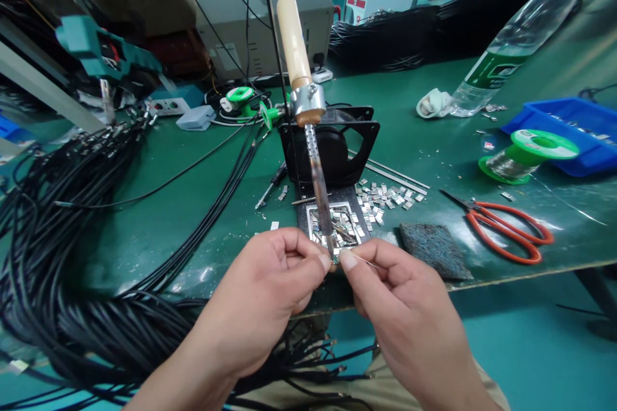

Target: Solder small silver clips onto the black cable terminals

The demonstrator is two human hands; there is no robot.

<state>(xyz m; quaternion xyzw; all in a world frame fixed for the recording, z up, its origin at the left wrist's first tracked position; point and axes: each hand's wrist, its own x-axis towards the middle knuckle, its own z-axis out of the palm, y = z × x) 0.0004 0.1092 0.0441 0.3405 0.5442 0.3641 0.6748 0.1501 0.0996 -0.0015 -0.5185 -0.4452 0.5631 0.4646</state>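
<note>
A soldering iron with a wooden handle is mounted tip-down over a small tray of metal pieces. At its tip, my left hand pinches something too small to make out. Close by on the right, my right hand pinches a thin wire, its fingertips almost meeting those of the left. Behind the iron stands a black fan. Loose metal connectors lie scattered right of the tray.
Bundles of black cable cover the left side. Orange-handled scissors, an abrasive pad, a solder spool, a blue bin and a plastic bottle are on the right. A screwdriver lies left of the fan.
</note>
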